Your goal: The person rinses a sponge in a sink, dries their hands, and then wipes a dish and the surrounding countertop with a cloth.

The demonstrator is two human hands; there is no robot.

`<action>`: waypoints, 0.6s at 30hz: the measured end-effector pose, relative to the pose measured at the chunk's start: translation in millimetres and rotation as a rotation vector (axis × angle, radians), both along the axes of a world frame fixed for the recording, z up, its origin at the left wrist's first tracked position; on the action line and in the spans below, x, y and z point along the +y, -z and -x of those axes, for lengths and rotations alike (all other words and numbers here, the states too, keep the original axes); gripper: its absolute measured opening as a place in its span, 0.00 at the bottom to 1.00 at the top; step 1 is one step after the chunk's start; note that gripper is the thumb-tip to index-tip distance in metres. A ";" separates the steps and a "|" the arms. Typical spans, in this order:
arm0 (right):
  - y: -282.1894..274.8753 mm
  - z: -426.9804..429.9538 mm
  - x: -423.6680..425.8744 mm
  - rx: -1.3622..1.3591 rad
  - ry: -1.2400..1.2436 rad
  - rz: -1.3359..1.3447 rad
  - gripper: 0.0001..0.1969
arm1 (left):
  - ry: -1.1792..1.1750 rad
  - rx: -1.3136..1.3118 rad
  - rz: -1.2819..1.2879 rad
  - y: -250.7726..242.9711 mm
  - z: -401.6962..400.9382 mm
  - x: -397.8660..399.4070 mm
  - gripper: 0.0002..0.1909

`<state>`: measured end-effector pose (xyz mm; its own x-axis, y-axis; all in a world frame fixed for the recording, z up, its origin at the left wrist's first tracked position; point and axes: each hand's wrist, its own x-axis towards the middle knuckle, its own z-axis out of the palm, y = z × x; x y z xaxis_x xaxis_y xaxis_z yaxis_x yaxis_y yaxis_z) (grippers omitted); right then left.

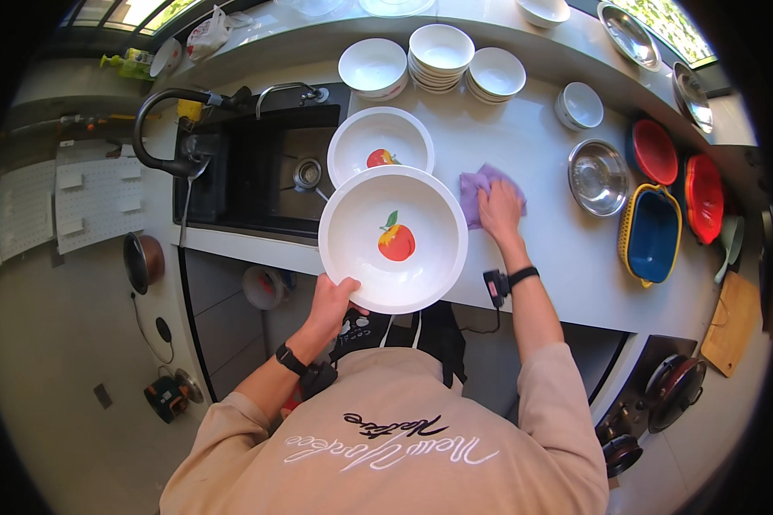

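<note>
My left hand (330,302) grips the near rim of a large white bowl (361,225), thumb over the edge. A red fruit with a green leaf is printed on the bowl's inner bottom. Behind it, partly covered by its far rim, a second white bowl (354,138) with a similar print stands by the sink's right edge. To the right, my right hand (502,209) presses on a crumpled purple cloth (473,193) on the white countertop (534,270). Its fingertips are partly lost in the folds.
A black sink (251,174) with a black faucet (145,122) lies to the left. Stacks of white bowls (441,48) line the counter's back. At right stand a steel basin (599,177), a blue basin in a yellow basket (650,235) and red bowls (654,151).
</note>
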<state>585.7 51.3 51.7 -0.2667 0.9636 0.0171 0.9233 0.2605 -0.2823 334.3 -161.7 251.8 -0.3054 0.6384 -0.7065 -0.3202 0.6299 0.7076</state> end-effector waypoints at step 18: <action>-88.7 -60.6 -130.2 1.518 0.483 0.624 0.14 | 0.413 0.055 0.078 16.5 -41.4 39.4 0.14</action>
